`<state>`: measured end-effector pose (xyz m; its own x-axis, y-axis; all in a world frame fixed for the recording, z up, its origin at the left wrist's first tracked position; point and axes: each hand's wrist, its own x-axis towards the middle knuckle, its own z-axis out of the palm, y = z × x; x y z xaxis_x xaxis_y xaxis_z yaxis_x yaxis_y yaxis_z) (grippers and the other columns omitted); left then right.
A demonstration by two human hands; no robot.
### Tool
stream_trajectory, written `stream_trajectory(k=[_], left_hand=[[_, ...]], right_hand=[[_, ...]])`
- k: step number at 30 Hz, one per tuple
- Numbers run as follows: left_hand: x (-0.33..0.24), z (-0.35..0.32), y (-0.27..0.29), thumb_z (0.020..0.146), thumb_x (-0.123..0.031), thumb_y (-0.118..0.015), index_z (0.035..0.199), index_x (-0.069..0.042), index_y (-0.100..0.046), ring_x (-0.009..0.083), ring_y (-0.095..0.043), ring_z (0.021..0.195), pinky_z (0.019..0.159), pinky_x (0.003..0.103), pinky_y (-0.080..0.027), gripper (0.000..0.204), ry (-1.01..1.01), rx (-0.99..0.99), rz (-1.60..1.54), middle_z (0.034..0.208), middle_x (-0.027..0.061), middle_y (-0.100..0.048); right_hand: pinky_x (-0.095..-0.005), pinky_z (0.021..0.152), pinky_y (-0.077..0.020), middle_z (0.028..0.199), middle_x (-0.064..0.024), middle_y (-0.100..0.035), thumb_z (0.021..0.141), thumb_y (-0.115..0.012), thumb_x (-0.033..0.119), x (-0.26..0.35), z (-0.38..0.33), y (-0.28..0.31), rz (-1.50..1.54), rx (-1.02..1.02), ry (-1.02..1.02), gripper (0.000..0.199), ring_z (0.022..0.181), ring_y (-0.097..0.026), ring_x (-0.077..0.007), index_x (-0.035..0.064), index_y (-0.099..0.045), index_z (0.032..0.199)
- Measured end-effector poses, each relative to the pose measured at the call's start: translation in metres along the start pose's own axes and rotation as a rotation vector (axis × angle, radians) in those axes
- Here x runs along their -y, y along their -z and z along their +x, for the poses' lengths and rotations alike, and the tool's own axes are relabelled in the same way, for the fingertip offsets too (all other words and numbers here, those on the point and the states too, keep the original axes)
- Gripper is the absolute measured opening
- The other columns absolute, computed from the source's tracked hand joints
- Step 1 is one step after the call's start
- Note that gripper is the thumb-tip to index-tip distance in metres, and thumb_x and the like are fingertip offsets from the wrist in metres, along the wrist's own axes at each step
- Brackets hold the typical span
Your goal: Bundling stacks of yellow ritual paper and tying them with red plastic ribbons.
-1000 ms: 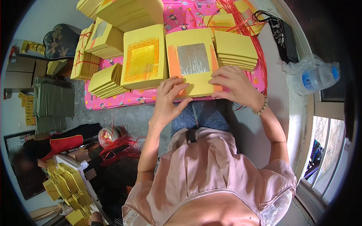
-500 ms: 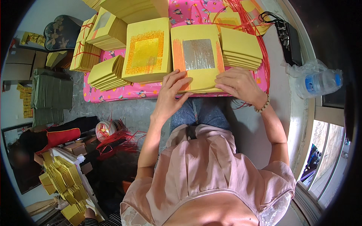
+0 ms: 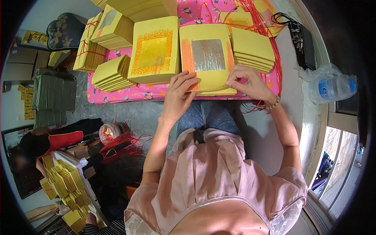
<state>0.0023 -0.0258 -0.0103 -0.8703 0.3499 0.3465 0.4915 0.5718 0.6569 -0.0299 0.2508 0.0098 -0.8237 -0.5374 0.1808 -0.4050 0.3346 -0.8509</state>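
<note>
In front of me lies a stack of yellow paper sheets (image 3: 209, 31); the top sheet bears a silver patch (image 3: 207, 55) with orange bands at its sides. My left hand (image 3: 180, 91) holds its near left corner, fingers on top and thumb at the near edge. Thumb and forefinger of my right hand (image 3: 250, 83) pinch the near right corner, which is raised a little and bowed over the paper beneath. Just left stands a thick yellow stack (image 3: 137, 58) with a gold patch framed in orange. Folded yellow papers (image 3: 254, 49) lie to the right.
A pink patterned cloth (image 3: 147, 96) covers the table. More folded papers (image 3: 113, 76) and red-tied bundles (image 3: 89, 55) sit at the left. Red strands (image 3: 260, 19) hang over the far right. A bagged plastic bottle (image 3: 331, 87) is by the window. Another person's striped sleeve (image 3: 103, 229) shows at lower left.
My right hand has shifted slightly, its fingers curling into a pinch that lifts the sheet's near right corner. My left hand stays on the left corner.
</note>
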Motion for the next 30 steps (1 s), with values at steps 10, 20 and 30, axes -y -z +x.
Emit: stream_trajectory(k=[10,20,30], left_hand=[[-0.001,0.001,0.001,0.069,0.002,-0.072,0.114,-0.008,-0.067,0.0306,-0.051,0.123,0.102,0.041,-0.043,0.046,0.014,0.013,-0.006,0.124,0.0093,-0.062],[-0.002,0.001,0.002,0.069,0.003,-0.072,0.115,-0.008,-0.066,0.0300,-0.051,0.123,0.103,0.041,-0.042,0.048,0.025,0.020,-0.008,0.125,0.0083,-0.062],[-0.004,0.002,0.002,0.070,0.001,-0.072,0.114,-0.008,-0.066,0.0299,-0.051,0.123,0.103,0.040,-0.043,0.046,0.039,0.021,-0.012,0.123,0.0085,-0.063]], right_hand=[[-0.0265,0.071,-0.0435,0.077,-0.0022,-0.062,0.085,-0.070,0.008,-0.007,0.005,0.000,0.170,0.043,-0.163,0.011,0.077,-0.055,-0.0109,0.0006,-0.069,0.076],[-0.0258,0.062,-0.0389,0.070,-0.0016,-0.058,0.083,-0.073,0.014,-0.011,0.007,0.000,0.259,0.024,-0.218,0.018,0.070,-0.052,-0.0085,-0.0012,-0.069,0.074],[-0.0245,0.057,-0.0355,0.068,0.0000,-0.056,0.082,-0.072,0.012,-0.009,0.011,0.001,0.295,0.036,-0.261,0.019,0.064,-0.048,-0.0057,-0.0030,-0.068,0.072]])
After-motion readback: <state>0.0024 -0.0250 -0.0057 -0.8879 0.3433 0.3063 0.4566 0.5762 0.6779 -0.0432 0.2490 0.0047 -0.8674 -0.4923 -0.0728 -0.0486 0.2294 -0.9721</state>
